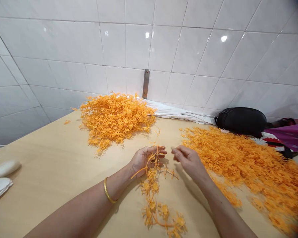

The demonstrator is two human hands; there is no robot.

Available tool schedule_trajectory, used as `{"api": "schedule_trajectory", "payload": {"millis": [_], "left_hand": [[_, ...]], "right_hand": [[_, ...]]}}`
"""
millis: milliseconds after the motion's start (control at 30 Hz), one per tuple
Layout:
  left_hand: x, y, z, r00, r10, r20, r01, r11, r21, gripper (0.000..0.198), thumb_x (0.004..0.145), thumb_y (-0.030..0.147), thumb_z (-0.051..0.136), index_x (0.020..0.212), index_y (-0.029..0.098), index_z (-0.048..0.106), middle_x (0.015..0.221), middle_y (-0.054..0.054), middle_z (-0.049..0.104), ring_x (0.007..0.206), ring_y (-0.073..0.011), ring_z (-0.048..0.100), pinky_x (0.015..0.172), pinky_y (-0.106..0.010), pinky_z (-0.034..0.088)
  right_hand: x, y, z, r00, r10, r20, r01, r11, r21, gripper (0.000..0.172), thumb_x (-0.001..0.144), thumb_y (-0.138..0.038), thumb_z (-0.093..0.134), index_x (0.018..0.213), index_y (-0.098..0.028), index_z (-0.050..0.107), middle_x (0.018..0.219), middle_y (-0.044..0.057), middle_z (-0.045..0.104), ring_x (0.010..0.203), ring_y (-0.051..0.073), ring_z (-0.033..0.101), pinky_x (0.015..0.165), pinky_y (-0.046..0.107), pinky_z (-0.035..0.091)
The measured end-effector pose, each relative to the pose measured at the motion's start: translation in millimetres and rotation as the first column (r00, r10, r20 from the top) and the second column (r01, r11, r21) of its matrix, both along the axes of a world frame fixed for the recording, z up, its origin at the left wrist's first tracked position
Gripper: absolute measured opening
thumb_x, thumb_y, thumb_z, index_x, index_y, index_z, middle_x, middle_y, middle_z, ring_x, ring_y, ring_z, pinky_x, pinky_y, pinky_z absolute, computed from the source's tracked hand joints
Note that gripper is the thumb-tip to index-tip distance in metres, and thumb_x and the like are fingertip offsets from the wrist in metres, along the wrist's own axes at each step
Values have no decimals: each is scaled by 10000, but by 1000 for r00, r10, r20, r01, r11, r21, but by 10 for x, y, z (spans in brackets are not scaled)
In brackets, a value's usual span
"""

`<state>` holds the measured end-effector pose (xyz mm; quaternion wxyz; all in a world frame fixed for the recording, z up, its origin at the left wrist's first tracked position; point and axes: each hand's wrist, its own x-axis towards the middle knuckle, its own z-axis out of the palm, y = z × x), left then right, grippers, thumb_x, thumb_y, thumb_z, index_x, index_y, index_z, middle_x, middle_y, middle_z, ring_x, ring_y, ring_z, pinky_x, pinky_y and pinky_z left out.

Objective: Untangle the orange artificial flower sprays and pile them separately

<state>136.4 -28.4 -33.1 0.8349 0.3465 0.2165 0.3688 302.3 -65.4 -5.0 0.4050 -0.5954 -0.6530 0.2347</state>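
My left hand [149, 157] is palm up over the table with its fingers loosely curled. Across its palm and fingers lies an orange plastic flower sprig [152, 181], which I hold; its thin branches and spiky blossoms trail down toward the table's near edge. Just right of it is my right hand [188, 160], thumb and fingertips pinched together and slightly blurred. Whether anything small is between those fingertips I cannot make out. A short branch [167, 171] of the sprig sticks out between the two hands.
A heap of orange sprigs [116, 119] stands at the back left, and a wider pile [238, 155] spreads along the right. Behind that are a black pouch [240, 120] and a purple bag [290, 134]. White cloth [173, 110] runs along the tiled wall; white items [1, 188] lie far left.
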Motion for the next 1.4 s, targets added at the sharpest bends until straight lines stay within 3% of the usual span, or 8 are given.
{"api": "schedule_trajectory", "payload": {"millis": [100, 200, 400, 533, 700, 867, 1067, 1400], "left_hand": [[32, -36, 29, 1000, 11, 11, -11, 999, -39, 302, 667, 226, 492, 930, 119, 596, 920, -99, 603, 765, -177, 559, 694, -306, 419], [65, -62, 44, 1000, 8, -20, -9, 998, -64, 334, 648, 202, 506, 962, 123, 586, 859, -86, 616, 687, -154, 563, 628, -265, 416], [61, -41, 60, 991, 135, 6, -134, 989, -58, 288, 671, 198, 458, 904, 106, 599, 932, -98, 600, 782, -169, 557, 679, -278, 427], [34, -8, 55, 971, 230, -65, -235, 966, -104, 209, 649, 161, 477, 796, 90, 607, 761, -84, 611, 698, -153, 561, 641, -265, 436], [38, -22, 12, 981, 191, -39, -191, 981, -13, 146, 650, 171, 537, 780, 120, 581, 521, 1, 518, 556, -119, 539, 559, -236, 420], [71, -70, -1, 977, 162, -138, -154, 986, 67, 181, 570, 167, 649, 720, 118, 561, 522, -3, 537, 479, -89, 504, 502, -220, 396], [96, -67, -11, 949, 249, -195, -240, 968, 66, 165, 534, 133, 633, 654, 133, 521, 501, -6, 549, 461, -111, 521, 497, -246, 406], [184, -169, 30, 882, 350, -316, -292, 931, 217, 158, 524, 117, 582, 619, 159, 462, 391, 44, 484, 363, -79, 444, 409, -191, 334]], "right_hand": [[-269, -51, -65, 946, 198, -258, -233, 966, -116, 252, 712, -372, 490, 742, -150, 604, 690, 35, 589, 645, 153, 516, 572, 255, 378], [-392, -57, -140, 851, 215, -480, -315, 939, -137, 185, 678, -312, 542, 739, -148, 599, 712, 29, 583, 653, 142, 510, 602, 261, 385], [-293, 8, -182, 663, -23, -748, -155, 974, -168, 142, 626, -231, 590, 580, -164, 473, 530, -58, 438, 482, 56, 382, 483, 187, 309], [-230, 36, -195, 641, -97, -761, -107, 971, -214, 154, 619, -244, 597, 605, -168, 463, 548, -51, 462, 514, 65, 405, 499, 187, 311], [-256, 24, -243, 695, -9, -719, -122, 984, -130, 133, 640, -227, 577, 597, -162, 468, 560, -49, 446, 529, 67, 406, 524, 202, 323], [-286, 1, -246, 759, 53, -649, -149, 984, -94, 116, 678, -243, 542, 616, -167, 480, 566, -42, 459, 516, 79, 422, 509, 220, 328], [-256, 0, -202, 712, 166, -682, -300, 950, -82, 95, 664, -158, 519, 756, -172, 537, 703, -3, 560, 650, 111, 517, 608, 236, 382], [-278, -29, -196, 708, 94, -700, -313, 930, -191, 247, 662, -299, 578, 873, -173, 550, 763, 31, 590, 654, 128, 534, 600, 253, 406]]}}
